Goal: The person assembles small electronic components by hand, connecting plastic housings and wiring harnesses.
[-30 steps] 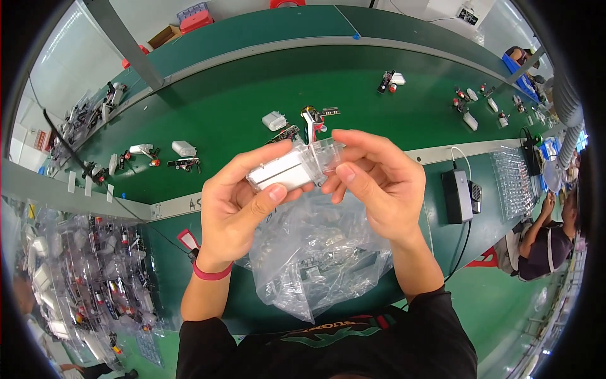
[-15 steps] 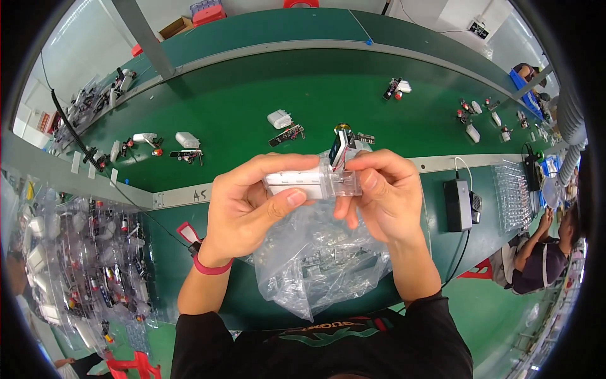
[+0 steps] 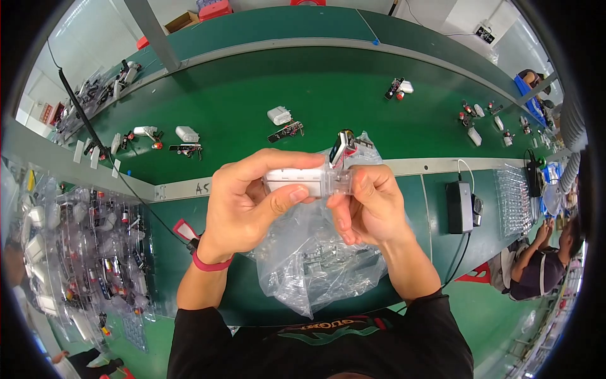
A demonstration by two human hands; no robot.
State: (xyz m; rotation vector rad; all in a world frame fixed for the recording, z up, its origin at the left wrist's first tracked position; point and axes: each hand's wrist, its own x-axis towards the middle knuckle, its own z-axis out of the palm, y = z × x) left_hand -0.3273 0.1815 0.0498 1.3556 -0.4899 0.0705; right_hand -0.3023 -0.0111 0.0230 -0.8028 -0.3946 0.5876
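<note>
Between my hands, above the bench, is a small white housing (image 3: 293,183) with a clear plastic end (image 3: 341,182). My left hand (image 3: 238,205) is closed around the white body, thumb along its near side and forefinger over the top. With thumb and fingers my right hand (image 3: 377,201) pinches the clear end. A small circuit board with a dark screen and red wires (image 3: 339,148) stands up just beyond the clear end; whether it is joined to the housing I cannot tell. Below both hands lies a large clear plastic bag (image 3: 322,265) with parts inside.
Ahead on the green conveyor belt (image 3: 233,88) lie a white housing (image 3: 279,115) and a circuit board (image 3: 286,131), with more sets to both sides. Stacked clear trays of parts (image 3: 88,252) fill the left. A black power adapter (image 3: 459,207) lies right; a co-worker (image 3: 536,271) sits beyond.
My right hand has shifted slightly left and its fingers have curled closer around the clear end. My left hand keeps its hold on the housing. The view has tilted a little.
</note>
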